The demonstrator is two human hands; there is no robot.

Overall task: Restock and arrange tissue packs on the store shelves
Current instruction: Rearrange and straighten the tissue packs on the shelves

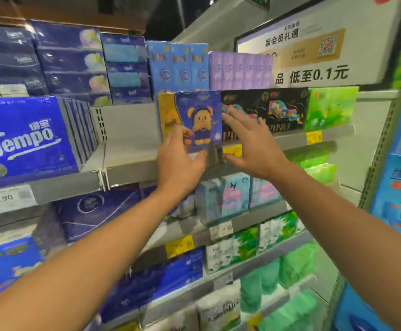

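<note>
We've got both hands up at the mid shelf (132,173), w/ the bear-print tissue pack (198,120) standing upright at its front edge. Our left hand (179,161) grips the pack's lower left corner: fingers curled over the front face, thumb underneath near the bottom edge. Our right hand (249,144) is spread wide, fingers straight, holding nothing; its fingertips lie at the pack's right edge, over the black patterned pack (276,108) just beside it. Can't tell if they actually touch either pack.

A yellow pack (167,113) stands against the bear pack's left side. Right of the black one sits a green pack (331,108), near the shelf's right end. At the shelf's left end stands a big blue Tempo box (25,137), well apart from the bear pack, w/ bare shelf between. A yellow price tag (233,150) hangs on the shelf's front edge btwn our hands.

Shelf above: light blue packs (178,65) and purple packs (240,70) side by side, right over the bear pack.
</note>
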